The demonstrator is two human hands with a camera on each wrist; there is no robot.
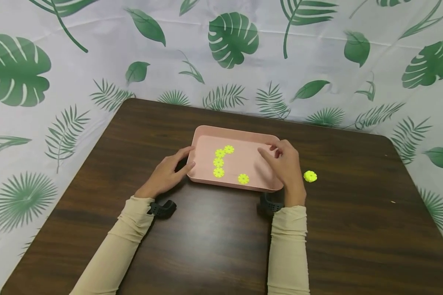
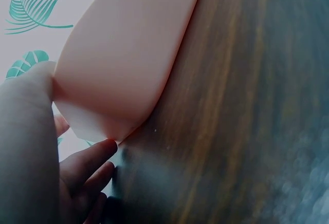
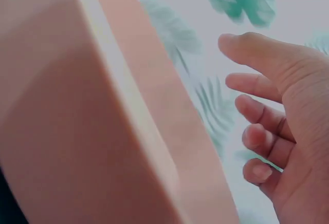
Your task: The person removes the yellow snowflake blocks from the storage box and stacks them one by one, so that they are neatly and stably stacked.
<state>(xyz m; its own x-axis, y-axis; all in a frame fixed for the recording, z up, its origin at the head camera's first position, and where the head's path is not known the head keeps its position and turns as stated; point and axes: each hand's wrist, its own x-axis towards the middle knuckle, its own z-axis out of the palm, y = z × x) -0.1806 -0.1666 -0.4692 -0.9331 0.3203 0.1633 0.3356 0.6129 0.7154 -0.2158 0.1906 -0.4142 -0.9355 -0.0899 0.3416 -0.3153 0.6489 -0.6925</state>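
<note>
A shallow pink tray [image 1: 240, 143] lies on the dark wooden table, with several small flat yellow flower-shaped pieces [image 1: 218, 162] in it. Most of them form a curved row on the left; a single yellow flower piece [image 1: 243, 179] is apart, near the front wall. My left hand [image 1: 166, 172] holds the tray's left end, thumb and fingers at its wall; the left wrist view shows fingertips [image 2: 110, 148] at the bottom corner. Over the tray's right end hovers my right hand [image 1: 286, 164], fingers loosely bent. Nothing shows between them in the right wrist view.
To the right of the tray, a small heap of yellow flower pieces [image 1: 310, 176] sits on the table [image 1: 354, 229]. A tiny pale speck [image 1: 393, 201] lies farther right. Behind the table's back edge hangs a white cloth [image 1: 192, 41] with green leaf prints.
</note>
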